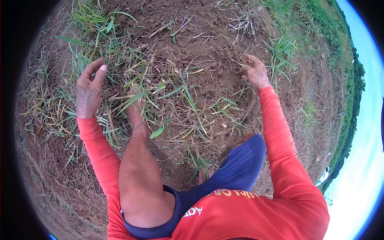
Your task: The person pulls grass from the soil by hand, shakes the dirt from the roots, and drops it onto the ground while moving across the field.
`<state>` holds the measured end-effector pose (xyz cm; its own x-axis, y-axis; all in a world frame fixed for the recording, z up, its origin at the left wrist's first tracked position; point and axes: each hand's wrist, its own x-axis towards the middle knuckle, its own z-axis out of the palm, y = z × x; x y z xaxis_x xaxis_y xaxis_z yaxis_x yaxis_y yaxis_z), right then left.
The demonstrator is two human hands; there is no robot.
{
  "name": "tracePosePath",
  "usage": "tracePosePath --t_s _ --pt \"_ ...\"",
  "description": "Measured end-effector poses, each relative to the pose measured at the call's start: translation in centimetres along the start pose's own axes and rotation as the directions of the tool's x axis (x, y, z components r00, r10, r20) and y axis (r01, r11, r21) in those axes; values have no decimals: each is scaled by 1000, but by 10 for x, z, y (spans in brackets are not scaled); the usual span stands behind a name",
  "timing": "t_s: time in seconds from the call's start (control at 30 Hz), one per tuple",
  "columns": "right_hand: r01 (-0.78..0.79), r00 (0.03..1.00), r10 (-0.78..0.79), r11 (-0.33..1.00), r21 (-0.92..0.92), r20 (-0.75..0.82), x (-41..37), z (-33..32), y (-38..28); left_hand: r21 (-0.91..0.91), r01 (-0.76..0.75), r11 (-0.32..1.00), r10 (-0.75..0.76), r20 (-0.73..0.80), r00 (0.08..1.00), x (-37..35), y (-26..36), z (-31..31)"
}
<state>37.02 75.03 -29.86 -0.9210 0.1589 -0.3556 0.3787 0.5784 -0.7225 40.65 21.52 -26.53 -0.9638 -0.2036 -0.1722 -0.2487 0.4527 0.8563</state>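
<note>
My left hand [91, 86] is held over tufts of green and dry grass [114, 76], thumb and forefinger apart, with nothing between them. To the right, my right hand [256, 74] hangs close over bare brown soil [208, 68], its fingers curled together around thin strands of dry grass [237, 63] at the fingertips. Between the hands lie loose grass blades and dry stems [188, 92] on the ground. A bare foot [135, 100] stands in the grass beside my left hand, partly covered by blades.
A clump of dry grass [245, 22] sits beyond my right hand, with green grass [286, 50] beside it. Loose twigs [162, 29] lie on the soil ahead. My other leg, in dark blue shorts [236, 164], is bent at the right. Trees [357, 80] edge the field.
</note>
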Motion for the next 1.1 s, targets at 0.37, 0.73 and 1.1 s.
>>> tracePosePath --t_s 0.37,0.73,1.1 --pt "614 730 -681 688 -387 -52 7 79 -34 -27 -7 1000 8 49 999 -3 1 11" --pt "745 656 -586 604 -283 476 -70 125 -65 39 6 999 -8 61 998 -2 -16 4" --pt "774 632 -699 583 -247 334 -57 137 -58 23 -59 998 58 16 998 -3 -28 2"
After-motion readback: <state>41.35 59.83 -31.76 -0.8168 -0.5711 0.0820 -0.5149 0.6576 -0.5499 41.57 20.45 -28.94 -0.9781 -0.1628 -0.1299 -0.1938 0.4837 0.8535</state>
